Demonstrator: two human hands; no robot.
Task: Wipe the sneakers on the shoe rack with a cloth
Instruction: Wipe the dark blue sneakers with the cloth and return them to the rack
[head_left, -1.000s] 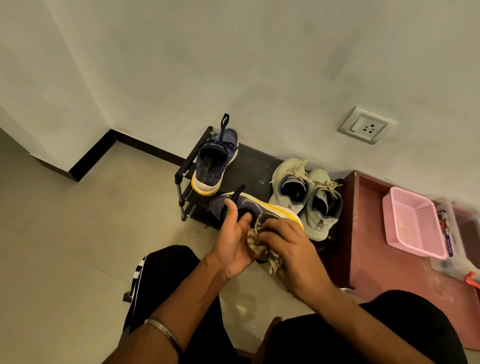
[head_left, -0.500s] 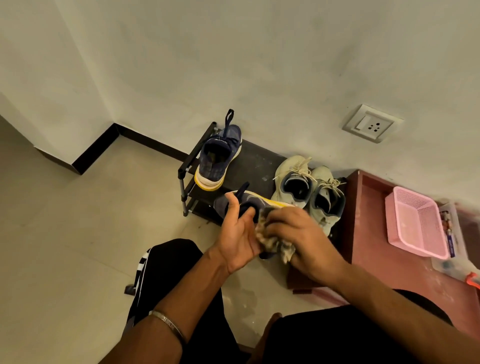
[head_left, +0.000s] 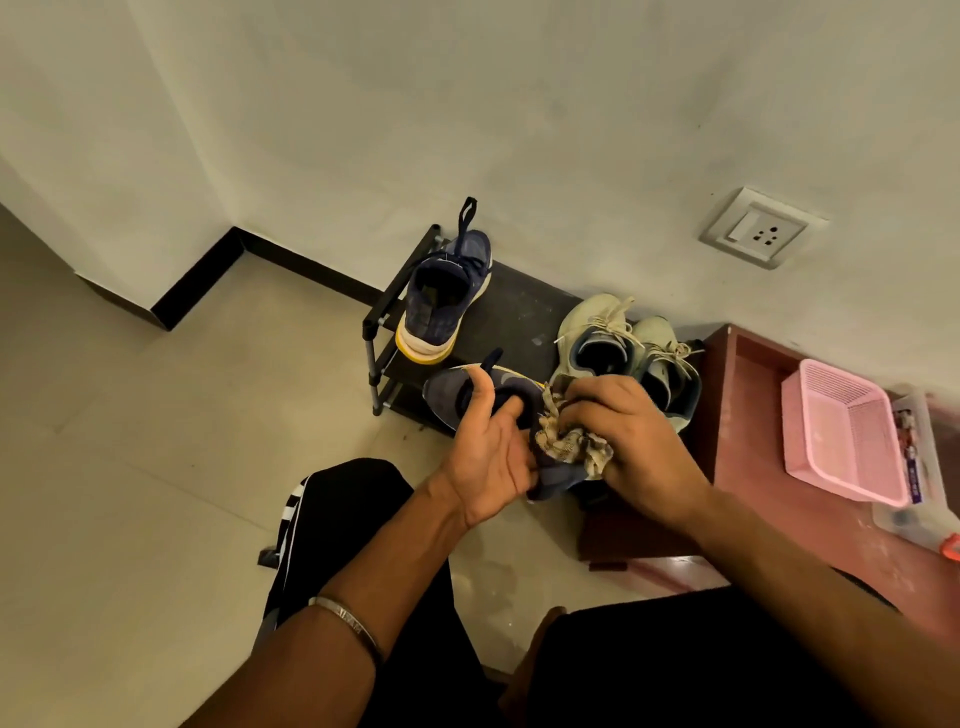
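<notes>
Left hand gripped the navy sneaker just in front of the shoe rack, thumb up by the heel loop and fingers curled round the upper, while the right hand bunched the patterned cloth in its curled fingers and pressed it against the shoe's side. Slipping was the likeliest trouble, I judged: the shoe hung in the air on one hand's hold, and a hard rub from the cloth could have twisted it loose onto the floor before the rack. A loose fold of cloth might also have snagged a lace. Behind the rack rose a pale plastered wall with a black skirting, and a light tiled floor spread to the rack's left. To the rack's right stood a reddish low worktop carrying a pink basket. On the rack's top shelf sat the second navy sneaker at the left end and a pair of pale laced sneakers at the right end. Above and right of the rack a socket plate was set in the wall.
</notes>
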